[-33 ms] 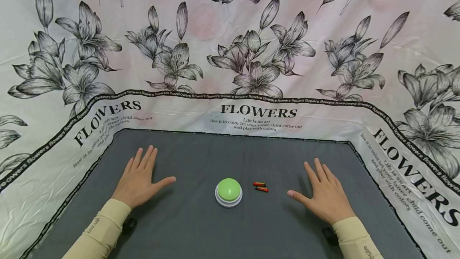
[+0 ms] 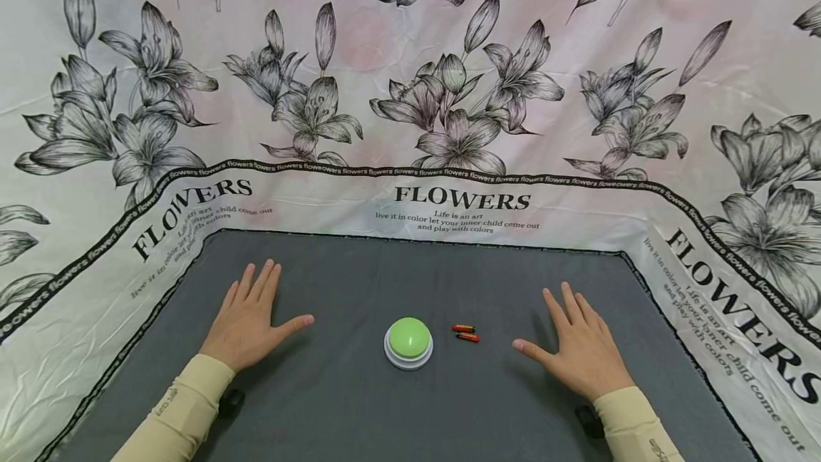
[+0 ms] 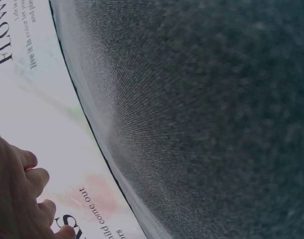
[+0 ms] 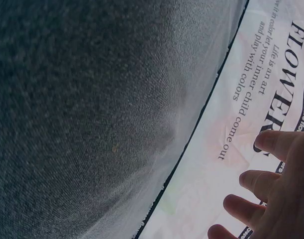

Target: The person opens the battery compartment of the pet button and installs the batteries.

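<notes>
Near the middle of the grey cloth sits a round push button [image 2: 409, 339] with a green dome and a white base. Just right of it lie two small red cylinders, an upper one [image 2: 463, 329] and a lower one [image 2: 467, 338], both with dark and yellowish markings; they look like batteries. To the left of the button, my left hand [image 2: 246, 323] has its fingers straight and thumb spread, holding nothing. My right hand [image 2: 577, 344] is spread the same way, right of the cylinders. Both palms face down, apart from every object. Each wrist view catches only fingers.
The grey cloth [image 2: 333, 405] covers the flat surface. Beyond it and along both sides runs a white fabric [image 2: 321, 202] printed with flowers and lettering, rising behind like a backdrop. A dark device [image 2: 231, 403] shows under the left wrist, another [image 2: 589, 421] under the right.
</notes>
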A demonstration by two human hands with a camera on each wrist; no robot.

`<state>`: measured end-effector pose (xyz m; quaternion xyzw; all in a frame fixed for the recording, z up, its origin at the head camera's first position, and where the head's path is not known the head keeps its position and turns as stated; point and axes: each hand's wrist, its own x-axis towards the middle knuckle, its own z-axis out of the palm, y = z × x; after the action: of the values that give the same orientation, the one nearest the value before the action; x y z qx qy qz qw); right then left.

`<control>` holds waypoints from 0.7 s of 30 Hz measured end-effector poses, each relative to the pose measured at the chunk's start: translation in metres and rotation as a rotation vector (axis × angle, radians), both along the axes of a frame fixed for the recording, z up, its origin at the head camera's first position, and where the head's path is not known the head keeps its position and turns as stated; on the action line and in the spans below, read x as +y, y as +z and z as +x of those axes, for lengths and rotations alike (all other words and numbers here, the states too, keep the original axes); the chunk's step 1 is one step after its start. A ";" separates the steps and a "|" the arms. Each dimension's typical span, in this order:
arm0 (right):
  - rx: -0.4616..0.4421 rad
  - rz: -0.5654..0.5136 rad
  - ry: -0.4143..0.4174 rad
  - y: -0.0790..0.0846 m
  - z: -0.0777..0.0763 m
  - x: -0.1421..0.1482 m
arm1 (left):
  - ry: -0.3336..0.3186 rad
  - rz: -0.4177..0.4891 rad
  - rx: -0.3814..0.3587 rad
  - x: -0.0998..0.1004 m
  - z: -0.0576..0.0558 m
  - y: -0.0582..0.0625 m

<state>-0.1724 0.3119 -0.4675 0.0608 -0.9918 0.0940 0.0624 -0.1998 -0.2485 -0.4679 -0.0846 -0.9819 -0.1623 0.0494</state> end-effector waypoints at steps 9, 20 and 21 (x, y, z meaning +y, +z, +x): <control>-0.005 -0.005 0.002 0.001 0.001 -0.003 | 0.004 0.005 0.008 -0.003 0.003 -0.002; 0.001 -0.011 0.009 0.002 0.002 -0.005 | 0.001 0.016 0.008 -0.002 0.005 -0.005; 0.002 -0.010 0.009 0.002 0.002 -0.006 | 0.001 0.017 0.007 -0.001 0.005 -0.006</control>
<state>-0.1700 0.3061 -0.4658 0.0651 -0.9909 0.0990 0.0635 -0.1944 -0.2492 -0.4737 -0.0843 -0.9803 -0.1702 0.0536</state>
